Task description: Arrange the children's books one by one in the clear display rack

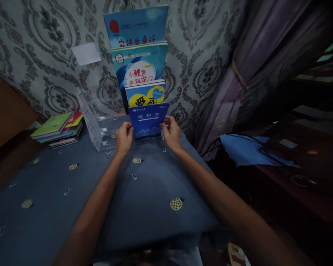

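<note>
A dark blue booklet [147,123] stands upright at the front of a clear, tiered rack [100,127]. My left hand [124,137] pinches its left edge and my right hand [171,132] holds its right edge. Behind it, rising in steps, are a yellow and blue book [133,99], a teal book with a fish title [120,68] and a taller blue book [138,24] at the back. All of them stand in the right part of the rack; the left part of its tiers shows bare clear plastic.
A stack of books [54,127] lies left of the rack on the blue tablecloth [100,207]. Patterned wallpaper [202,62] is behind, with a white switch plate [86,54]. A tied purple curtain [224,99] hangs at right, near a blue cloth [244,149] beyond the table edge.
</note>
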Motion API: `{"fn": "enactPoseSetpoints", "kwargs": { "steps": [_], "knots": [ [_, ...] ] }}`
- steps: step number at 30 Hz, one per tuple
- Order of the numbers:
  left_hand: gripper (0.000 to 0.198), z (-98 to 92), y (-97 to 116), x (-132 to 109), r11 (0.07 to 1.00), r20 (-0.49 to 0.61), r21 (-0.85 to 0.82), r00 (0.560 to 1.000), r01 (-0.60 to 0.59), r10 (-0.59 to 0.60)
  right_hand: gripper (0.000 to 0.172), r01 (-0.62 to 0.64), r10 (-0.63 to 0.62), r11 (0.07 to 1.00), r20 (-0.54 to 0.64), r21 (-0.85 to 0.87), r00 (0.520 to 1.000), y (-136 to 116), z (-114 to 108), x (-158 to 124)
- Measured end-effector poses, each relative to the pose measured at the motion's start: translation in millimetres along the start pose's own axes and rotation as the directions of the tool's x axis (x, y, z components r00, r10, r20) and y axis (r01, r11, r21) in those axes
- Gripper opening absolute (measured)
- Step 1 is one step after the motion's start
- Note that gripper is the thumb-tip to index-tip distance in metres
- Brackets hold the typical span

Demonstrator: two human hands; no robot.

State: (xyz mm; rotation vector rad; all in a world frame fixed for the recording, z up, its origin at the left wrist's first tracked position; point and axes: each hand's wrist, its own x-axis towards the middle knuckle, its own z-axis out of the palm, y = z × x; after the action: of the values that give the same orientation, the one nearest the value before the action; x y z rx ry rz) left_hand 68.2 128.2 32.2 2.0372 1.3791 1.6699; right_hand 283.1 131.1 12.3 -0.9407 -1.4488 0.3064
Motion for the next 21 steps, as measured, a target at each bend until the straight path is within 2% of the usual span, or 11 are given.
{"fn": "enactPoseSetpoints", "kwargs": {
  "steps": [6, 21],
  "knots": [
    [0.006, 0.0, -3, -1, 1.0, 0.008, 0.015, 1.0, 0.02, -0.02, 0.02, -0.018, 0.018, 0.999, -0.013, -0.04, 1.0, 2, 2, -3],
    [0.008, 2.3, -12, -4, 0.998, 0.032, 0.062, 0.999, 0.025, -0.027, 0.033, 0.027, -0.028, 0.983, -0.005, -0.18, 1.0, 16, 5, -7]
  ]
}}
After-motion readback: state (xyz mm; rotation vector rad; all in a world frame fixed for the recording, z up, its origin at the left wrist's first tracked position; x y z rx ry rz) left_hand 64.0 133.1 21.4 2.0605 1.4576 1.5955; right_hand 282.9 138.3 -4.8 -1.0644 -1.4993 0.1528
